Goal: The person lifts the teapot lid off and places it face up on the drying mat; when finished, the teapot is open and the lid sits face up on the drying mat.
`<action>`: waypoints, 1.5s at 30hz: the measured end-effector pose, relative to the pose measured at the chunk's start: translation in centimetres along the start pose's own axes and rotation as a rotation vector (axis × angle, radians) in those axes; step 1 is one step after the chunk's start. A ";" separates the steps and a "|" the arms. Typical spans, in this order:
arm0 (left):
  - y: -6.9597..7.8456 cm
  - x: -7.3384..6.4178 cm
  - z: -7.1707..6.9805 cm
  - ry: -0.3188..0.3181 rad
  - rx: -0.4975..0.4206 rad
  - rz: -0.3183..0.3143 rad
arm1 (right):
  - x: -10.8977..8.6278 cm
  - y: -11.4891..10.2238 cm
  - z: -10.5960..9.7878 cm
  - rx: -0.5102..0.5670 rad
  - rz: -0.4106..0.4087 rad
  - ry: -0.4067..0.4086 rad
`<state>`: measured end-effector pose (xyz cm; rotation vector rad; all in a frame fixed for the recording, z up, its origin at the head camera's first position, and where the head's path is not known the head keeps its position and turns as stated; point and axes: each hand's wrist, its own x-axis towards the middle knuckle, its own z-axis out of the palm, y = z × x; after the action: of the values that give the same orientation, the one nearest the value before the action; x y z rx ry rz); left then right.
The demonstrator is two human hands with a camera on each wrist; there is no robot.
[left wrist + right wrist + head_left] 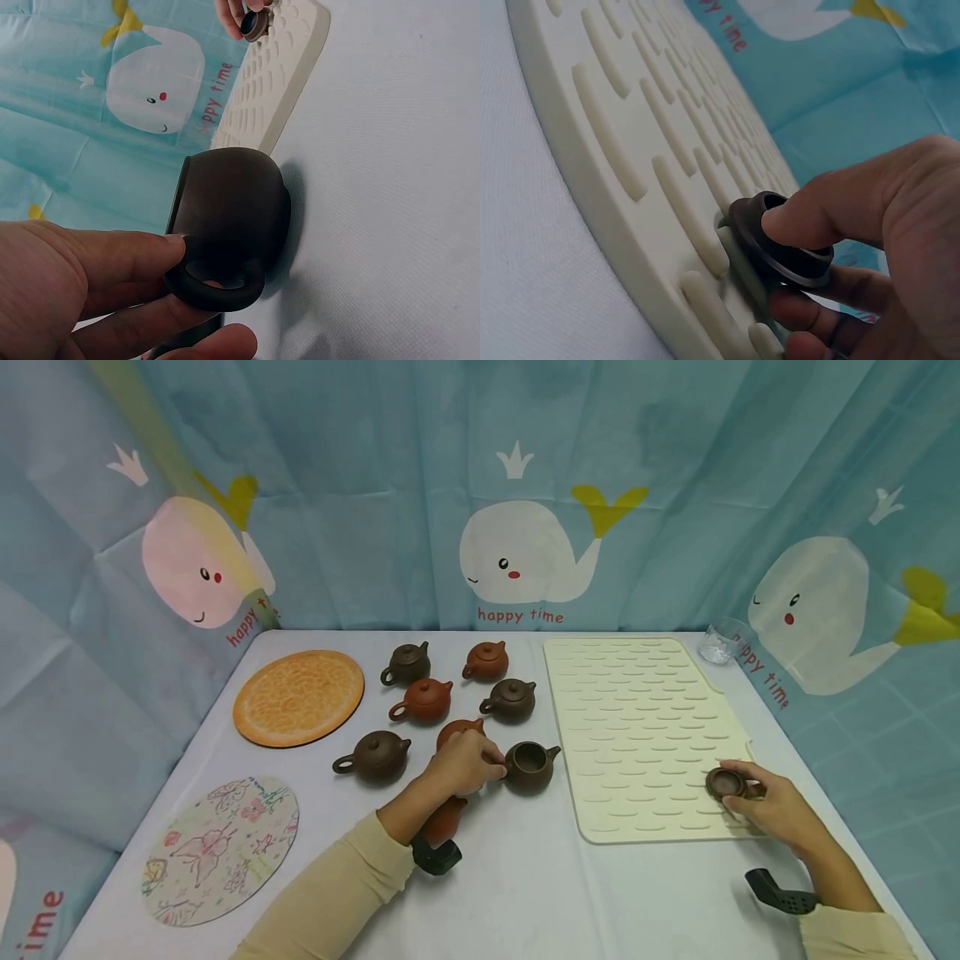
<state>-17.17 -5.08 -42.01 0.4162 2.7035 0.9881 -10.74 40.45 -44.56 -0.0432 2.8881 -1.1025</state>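
Note:
A dark brown teapot [529,768] stands without its lid on the white tablecloth, its spout pointing right. My left hand [467,763] pinches its loop handle between thumb and fingers, as the left wrist view shows close up beside the teapot body [232,202]. Over the near right part of a cream ridged mat [630,743], my right hand [776,806] grips a small dark teapot lid [725,784]. The lid's hollow underside faces up in the head view. In the right wrist view the lid [780,244] is at the mat's ridges; whether it touches them I cannot tell.
Several lidded teapots, dark brown and reddish, stand left of the mat; one reddish teapot [444,822] is partly behind my left wrist. Farther left lie a round orange-brown placemat [298,697] and a patterned oval mat [221,852]. A clear glass [720,643] stands at the back right.

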 end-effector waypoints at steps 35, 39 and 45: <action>-1.3 -5.9 -8.2 0.133 -0.206 0.187 | -1.2 -10.8 -3.8 -0.064 -0.382 0.118; -2.2 -7.0 -8.5 0.172 -0.250 0.183 | -1.0 -12.4 -3.6 -0.063 -0.444 0.101; -3.5 -8.4 -8.7 0.224 -0.303 0.188 | -0.6 -14.6 -3.1 -0.046 -0.504 0.087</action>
<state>-12.69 -15.66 -36.80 0.5340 2.6741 1.5555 -10.16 31.59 -32.49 -0.7810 3.0639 -1.1131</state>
